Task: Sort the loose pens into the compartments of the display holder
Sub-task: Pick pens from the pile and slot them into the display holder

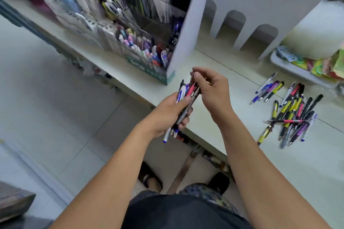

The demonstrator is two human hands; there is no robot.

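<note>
A: Several pens are sitting in one bundle (183,106), and we are gripping it with the left hand (168,114), fingers curled round the barrels. Risk: the bundle is hanging over the counter edge (197,132), above the floor, so any loosening is likely to be dropping pens out of reach.

B: Agreed. We are pinching the top of one dark pen (193,80) with the right hand (212,89); drawing it out carelessly may be dragging its neighbours along.

A: Head view only. We are holding the bundle just in front of the display holder (143,42), slightly right of its front corner. Motion blur is obscuring which compartment suits which pen.

B: We are leaving the loose pile (292,115) well apart, to the right.
</note>
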